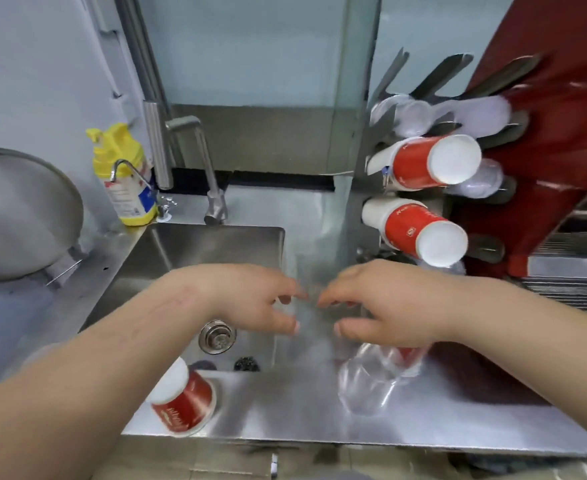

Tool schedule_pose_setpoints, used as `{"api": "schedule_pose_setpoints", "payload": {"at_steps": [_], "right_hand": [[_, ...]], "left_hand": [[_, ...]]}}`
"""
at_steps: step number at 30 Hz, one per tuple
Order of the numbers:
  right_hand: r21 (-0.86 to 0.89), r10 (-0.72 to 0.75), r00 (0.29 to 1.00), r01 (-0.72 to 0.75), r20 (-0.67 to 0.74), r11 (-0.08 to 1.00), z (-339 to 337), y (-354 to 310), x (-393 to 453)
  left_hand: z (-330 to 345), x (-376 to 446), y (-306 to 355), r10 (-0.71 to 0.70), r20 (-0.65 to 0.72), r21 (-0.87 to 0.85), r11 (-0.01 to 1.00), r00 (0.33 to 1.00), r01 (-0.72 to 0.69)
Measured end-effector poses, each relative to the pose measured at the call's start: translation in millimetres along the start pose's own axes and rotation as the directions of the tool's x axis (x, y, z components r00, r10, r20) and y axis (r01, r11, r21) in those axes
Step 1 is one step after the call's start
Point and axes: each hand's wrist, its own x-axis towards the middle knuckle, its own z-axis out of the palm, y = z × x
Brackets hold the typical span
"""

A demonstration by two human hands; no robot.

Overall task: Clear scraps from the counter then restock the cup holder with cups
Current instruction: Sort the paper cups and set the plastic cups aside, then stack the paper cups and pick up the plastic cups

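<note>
**Hands meet over the counter beside the sink**

Head view: both hands hover close together above the steel counter (285,407), just past the sink's (209,258) right edge. The left hand (250,299) and right hand (375,306) have fingers loosely curved, fingertips nearly meeting; motion blur hides whether anything is pinched between them, and no scrap shows. This looks like the scrap-clearing step or its end. The cup holder (375,168), a metal rack at the counter's back right, carries stacks of glossy red-and-white paper cups (434,164) and clear plastic ones. Restocking would call for the loose cups: an upturned red paper cup (184,403) at the counter's front edge and clear, thin-walled plastic cups (368,382) lying under the right hand.
</note>
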Motion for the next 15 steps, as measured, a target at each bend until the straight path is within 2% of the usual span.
{"api": "schedule_pose_setpoints", "payload": {"at_steps": [5, 8, 11, 15], "right_hand": [[0.043, 0.177, 0.984, -0.176, -0.013, 0.983, -8.0, 43.8, -73.0], [0.139, 0.310, 0.951, -0.307, 0.000, 0.942, 0.2, 66.4, -106.5], [0.280, 0.426, 0.904, -0.412, 0.011, 0.867, 22.0, 81.8, -127.1], [0.434, 0.576, 0.816, -0.504, -0.043, 0.746, 65.2, 92.0, -138.6]], "left_hand": [[-14.4, 55.5, 57.5, 0.149, 0.053, 0.026, 0.988, 0.987, -0.151], [-8.9, 84.3, 88.5, 0.207, 0.012, 0.028, 0.978, 0.978, -0.207], [6.3, 111.3, 108.9, 0.191, -0.097, 0.009, 0.982, 0.977, -0.191], [20.6, 135.7, 124.3, 0.153, -0.148, -0.110, 0.979, 0.977, -0.170]]}}
